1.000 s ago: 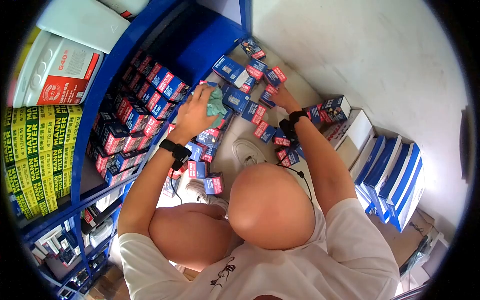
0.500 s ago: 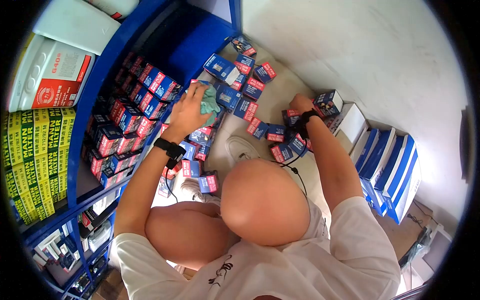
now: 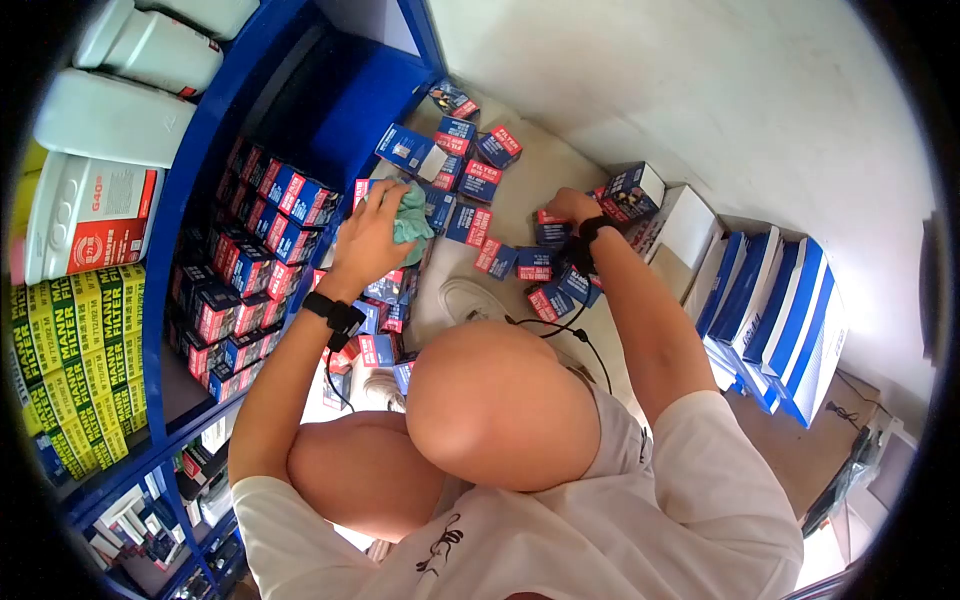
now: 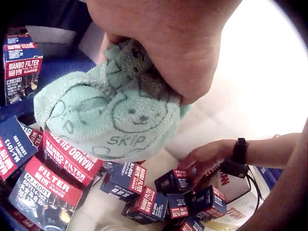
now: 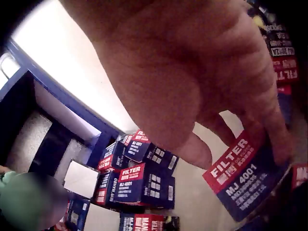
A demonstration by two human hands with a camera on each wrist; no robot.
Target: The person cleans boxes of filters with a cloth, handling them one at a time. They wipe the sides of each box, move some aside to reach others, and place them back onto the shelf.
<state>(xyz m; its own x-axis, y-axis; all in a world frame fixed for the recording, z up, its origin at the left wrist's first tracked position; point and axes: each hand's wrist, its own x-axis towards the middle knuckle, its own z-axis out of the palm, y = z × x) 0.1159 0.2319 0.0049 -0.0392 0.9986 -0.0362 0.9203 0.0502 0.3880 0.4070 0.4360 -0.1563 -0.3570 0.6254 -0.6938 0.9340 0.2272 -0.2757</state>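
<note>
Right hand point(image 3: 575, 206) has moved to a filter box point(image 5: 246, 179) right of head-view centre, fingers around it; work shifts there. Left hand point(image 3: 370, 245) grips green cloth point(image 4: 113, 115).

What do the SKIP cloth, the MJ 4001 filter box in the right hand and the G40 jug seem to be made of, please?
SKIP cloth: matte terry fabric, probably cotton or microfibre, by its nubbly pile. MJ 4001 filter box: apparently smooth printed cardboard, by its flat panels and straight edges. G40 jug: probably moulded plastic, slightly glossy, by its rounded corners.
</note>
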